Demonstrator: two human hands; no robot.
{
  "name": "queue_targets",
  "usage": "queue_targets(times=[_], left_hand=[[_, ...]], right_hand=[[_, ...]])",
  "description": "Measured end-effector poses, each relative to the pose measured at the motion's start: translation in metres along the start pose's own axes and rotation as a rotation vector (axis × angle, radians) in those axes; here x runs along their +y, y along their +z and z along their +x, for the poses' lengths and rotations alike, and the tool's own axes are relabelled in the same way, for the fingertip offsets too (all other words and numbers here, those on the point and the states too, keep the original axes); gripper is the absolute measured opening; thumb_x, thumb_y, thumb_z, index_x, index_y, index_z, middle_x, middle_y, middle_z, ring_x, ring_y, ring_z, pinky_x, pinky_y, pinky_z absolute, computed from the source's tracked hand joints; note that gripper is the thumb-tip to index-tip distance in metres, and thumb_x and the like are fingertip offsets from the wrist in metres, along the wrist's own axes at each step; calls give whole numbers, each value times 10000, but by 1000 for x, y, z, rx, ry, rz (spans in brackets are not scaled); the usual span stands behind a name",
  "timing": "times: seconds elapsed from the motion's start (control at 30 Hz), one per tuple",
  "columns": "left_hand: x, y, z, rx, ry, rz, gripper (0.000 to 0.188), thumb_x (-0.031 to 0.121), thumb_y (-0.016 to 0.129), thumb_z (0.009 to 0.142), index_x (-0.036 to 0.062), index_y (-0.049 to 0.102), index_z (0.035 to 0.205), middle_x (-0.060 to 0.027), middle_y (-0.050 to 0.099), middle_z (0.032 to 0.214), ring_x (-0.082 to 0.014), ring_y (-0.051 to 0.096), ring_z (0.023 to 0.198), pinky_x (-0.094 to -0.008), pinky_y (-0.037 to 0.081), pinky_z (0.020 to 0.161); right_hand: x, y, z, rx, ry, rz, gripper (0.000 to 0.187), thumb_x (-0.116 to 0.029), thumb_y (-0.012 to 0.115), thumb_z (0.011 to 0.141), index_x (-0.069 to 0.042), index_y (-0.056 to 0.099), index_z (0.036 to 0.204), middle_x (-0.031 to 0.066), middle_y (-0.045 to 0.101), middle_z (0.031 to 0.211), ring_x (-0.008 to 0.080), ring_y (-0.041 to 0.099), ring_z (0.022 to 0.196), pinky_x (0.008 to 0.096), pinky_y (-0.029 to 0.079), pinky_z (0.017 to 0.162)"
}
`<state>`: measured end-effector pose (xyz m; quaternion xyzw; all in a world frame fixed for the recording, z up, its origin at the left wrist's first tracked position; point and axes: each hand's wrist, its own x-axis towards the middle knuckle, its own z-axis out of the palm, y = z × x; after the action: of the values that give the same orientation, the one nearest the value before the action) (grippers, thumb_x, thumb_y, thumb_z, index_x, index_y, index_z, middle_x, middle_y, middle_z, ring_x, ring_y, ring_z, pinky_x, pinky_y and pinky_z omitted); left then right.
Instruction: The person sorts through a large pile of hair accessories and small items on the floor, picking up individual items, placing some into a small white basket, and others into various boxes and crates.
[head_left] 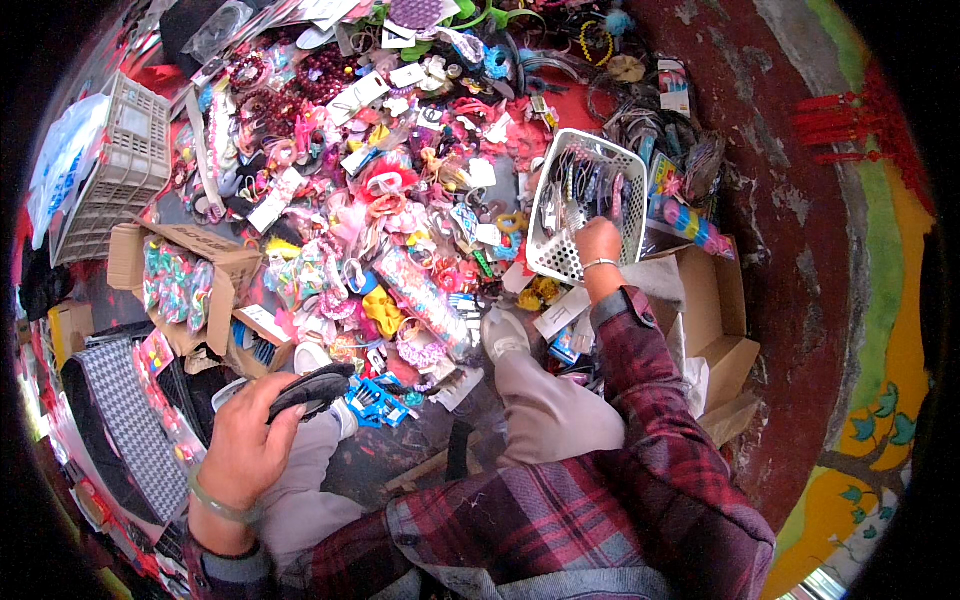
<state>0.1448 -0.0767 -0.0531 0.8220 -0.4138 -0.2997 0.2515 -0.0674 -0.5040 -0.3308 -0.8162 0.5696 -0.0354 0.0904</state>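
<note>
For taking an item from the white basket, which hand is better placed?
Probably the right hand: it is at the white basket, while the left hand is well away and holds a black item.

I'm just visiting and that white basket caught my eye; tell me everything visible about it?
The white basket looks like plastic: open on top, roughly rectangular with rounded corners, a smooth rim and walls pierced with small holes. It seems upright, right of the heap of accessories. Slim dark and patterned items lie inside. The right hand reaches over its near end, fingertips hidden, so whether they touch it is unclear.
</note>
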Motion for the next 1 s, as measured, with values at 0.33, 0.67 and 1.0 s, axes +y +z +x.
queue_targets(times=[0.33, 0.67, 1.0], left_hand=[[2, 1, 1, 4, 0, -23, 245, 48, 579, 769, -17, 553, 1003, -197, 605, 876, -354, 597, 799, -377, 467, 706], [1, 1, 1, -17, -27, -11, 279, 58, 608, 759, -25, 548, 1019, -203, 605, 902, -346, 606, 816, -370, 472, 723], [2, -1, -1, -12, 22, 22, 276, 59, 589, 779, -11, 532, 1039, -202, 597, 900, -367, 587, 811, -394, 466, 708]], right_hand=[[5, 6, 1, -21, -1, 48, 157, -129, 525, 737, -26, 634, 785, 242, 624, 794, 411, 613, 775, 470, 489, 719], [-8, 31, 11, -243, -96, 99, 142, -166, 565, 734, -82, 625, 832, 206, 637, 795, 378, 615, 810, 439, 487, 727], [-4, 33, 14, -319, -156, 205, 358, -193, 595, 705, -100, 613, 1050, 179, 645, 929, 364, 606, 875, 400, 478, 771]])
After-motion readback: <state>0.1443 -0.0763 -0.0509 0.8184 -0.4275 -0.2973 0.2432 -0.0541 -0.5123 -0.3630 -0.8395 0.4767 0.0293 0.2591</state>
